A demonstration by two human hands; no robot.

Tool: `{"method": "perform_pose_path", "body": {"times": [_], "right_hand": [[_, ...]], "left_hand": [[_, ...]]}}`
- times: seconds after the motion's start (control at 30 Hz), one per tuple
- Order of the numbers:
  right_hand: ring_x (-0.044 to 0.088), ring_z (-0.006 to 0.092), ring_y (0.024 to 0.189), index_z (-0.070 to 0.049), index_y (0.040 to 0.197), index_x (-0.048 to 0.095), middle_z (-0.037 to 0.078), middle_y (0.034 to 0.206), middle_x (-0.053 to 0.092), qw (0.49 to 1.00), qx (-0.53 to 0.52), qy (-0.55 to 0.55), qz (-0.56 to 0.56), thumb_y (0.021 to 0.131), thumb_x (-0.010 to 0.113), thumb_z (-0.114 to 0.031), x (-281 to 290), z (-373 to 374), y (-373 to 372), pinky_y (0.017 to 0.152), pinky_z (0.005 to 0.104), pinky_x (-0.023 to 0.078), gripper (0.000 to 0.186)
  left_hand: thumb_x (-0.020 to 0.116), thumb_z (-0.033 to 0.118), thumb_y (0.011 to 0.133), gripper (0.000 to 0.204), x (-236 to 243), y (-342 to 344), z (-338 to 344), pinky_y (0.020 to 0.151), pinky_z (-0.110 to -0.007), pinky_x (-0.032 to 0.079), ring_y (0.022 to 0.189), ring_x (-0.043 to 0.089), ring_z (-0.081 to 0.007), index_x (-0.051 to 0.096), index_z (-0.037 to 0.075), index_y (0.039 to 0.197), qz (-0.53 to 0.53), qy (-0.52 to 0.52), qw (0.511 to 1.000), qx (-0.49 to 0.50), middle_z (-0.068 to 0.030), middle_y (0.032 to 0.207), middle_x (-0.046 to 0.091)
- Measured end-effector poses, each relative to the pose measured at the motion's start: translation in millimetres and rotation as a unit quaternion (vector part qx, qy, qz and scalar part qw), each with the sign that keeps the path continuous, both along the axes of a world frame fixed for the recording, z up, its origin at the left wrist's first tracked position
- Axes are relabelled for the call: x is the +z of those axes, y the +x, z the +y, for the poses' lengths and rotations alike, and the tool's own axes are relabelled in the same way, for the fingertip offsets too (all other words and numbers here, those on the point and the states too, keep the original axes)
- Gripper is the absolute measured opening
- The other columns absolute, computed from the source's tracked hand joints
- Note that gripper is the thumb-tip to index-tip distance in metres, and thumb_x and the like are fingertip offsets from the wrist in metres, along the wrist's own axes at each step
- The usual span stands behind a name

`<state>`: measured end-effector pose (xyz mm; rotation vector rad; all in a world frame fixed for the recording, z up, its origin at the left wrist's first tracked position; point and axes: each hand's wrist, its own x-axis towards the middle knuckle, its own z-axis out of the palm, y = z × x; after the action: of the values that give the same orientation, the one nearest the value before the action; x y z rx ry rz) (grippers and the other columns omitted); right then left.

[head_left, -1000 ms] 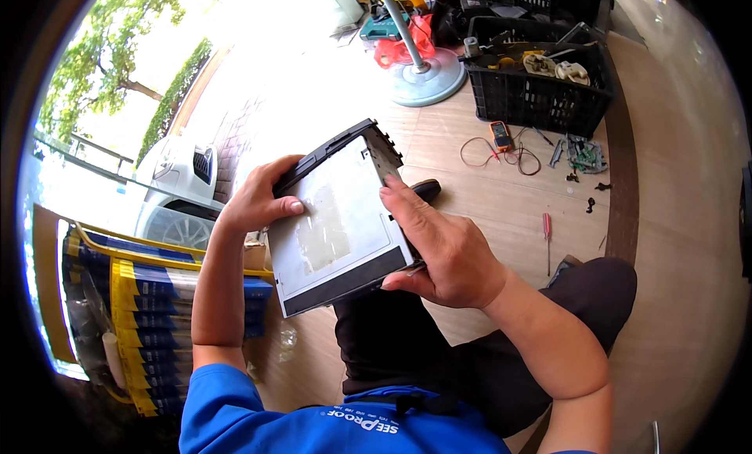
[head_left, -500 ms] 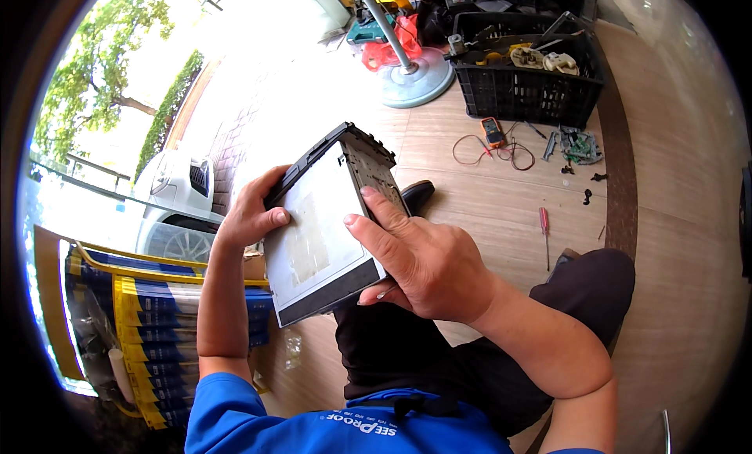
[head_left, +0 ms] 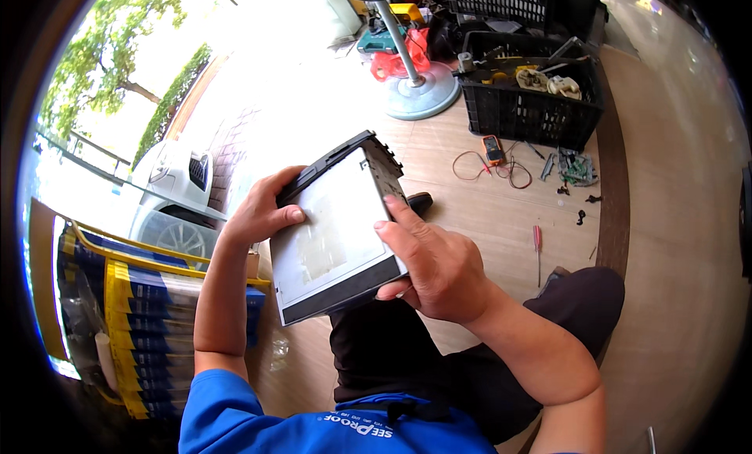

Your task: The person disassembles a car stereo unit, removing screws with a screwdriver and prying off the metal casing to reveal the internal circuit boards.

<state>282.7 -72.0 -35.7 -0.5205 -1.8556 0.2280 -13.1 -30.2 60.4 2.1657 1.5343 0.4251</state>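
Above my lap I hold a boxy metal-cased electronic unit (head_left: 333, 227), which looks like a car stereo. It is tilted, its silver-white cover turned up, with a worn label patch on it. A black plastic front panel runs along its far edge and a dark strip along its near edge. My left hand (head_left: 270, 207) grips the far left corner, thumb on the cover and fingers behind the panel. At the right side, my right hand (head_left: 439, 262) is closed round the edge, fingers against the side and near corner. Its underside is hidden.
On the floor at right lie a red-handled screwdriver (head_left: 537, 238), an orange multimeter (head_left: 492, 148) with leads, a green circuit board (head_left: 577, 168) and small black parts. Beyond them stand a black crate (head_left: 533, 117) and a fan base (head_left: 423, 101). A rack of blue-yellow packages (head_left: 149, 321) is at left.
The unit looks slightly more level in my hands, and my right hand has shifted a little right with it. The surroundings have moved slightly in view.
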Motion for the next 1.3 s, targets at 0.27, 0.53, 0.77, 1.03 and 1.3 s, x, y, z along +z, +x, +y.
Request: {"method": "perform_pose_path", "body": {"times": [0.27,0.53,0.77,1.03,1.3], "right_hand": [[0.067,0.0295,0.075,0.001,0.121,0.053,0.029,0.122,0.059,1.000,-0.012,0.014,0.010,0.094,0.049,-0.055,-6.9,1.0,-1.8,0.060,0.0337,0.054,0.062],[0.067,0.0304,0.076,0.002,0.120,0.053,0.028,0.122,0.059,0.999,-0.037,0.025,-0.007,0.095,0.049,-0.053,-5.2,-0.9,-2.7,0.061,0.0339,0.055,0.061],[0.068,0.0307,0.080,0.002,0.122,0.052,0.027,0.123,0.059,1.000,-0.008,-0.015,-0.017,0.091,0.059,-0.048,1.3,-2.7,3.3,0.064,0.0339,0.055,0.059],[0.068,0.0323,0.085,0.001,0.124,0.052,0.028,0.125,0.057,0.998,0.028,-0.062,0.000,0.085,0.070,-0.038,2.3,-8.5,3.7,0.069,0.0355,0.055,0.058],[0.064,0.0411,0.101,0.005,0.127,0.048,0.032,0.128,0.053,0.976,0.103,-0.185,0.050,0.079,0.076,-0.040,0.6,-14.0,4.2,0.083,0.0384,0.055,0.072]], "left_hand": [[0.063,0.072,0.076,0.090,11.5,9.4,-3.1,0.083,-0.039,0.051,0.095,0.065,-0.0320,0.056,-0.003,0.124,0.044,0.024,0.998,-0.029,-0.0220,0.101,0.065],[0.066,0.067,0.078,0.084,10.0,4.4,-1.0,0.082,-0.038,0.051,0.092,0.065,-0.0304,0.058,-0.004,0.121,0.048,0.022,0.998,-0.034,-0.0213,0.098,0.066],[0.066,0.067,0.077,0.084,8.8,4.2,-2.8,0.082,-0.037,0.051,0.091,0.065,-0.0292,0.058,-0.005,0.120,0.039,0.033,0.998,-0.024,-0.0215,0.098,0.066],[0.069,0.068,0.074,0.090,3.1,-6.7,0.1,0.086,-0.039,0.050,0.096,0.065,-0.0300,0.057,-0.006,0.123,0.037,0.018,0.999,-0.012,-0.0218,0.102,0.066],[0.071,0.074,0.066,0.099,10.0,-1.7,-7.1,0.087,-0.038,0.050,0.097,0.065,-0.0288,0.057,-0.006,0.122,0.046,0.004,0.999,0.009,-0.0205,0.104,0.066]]}}
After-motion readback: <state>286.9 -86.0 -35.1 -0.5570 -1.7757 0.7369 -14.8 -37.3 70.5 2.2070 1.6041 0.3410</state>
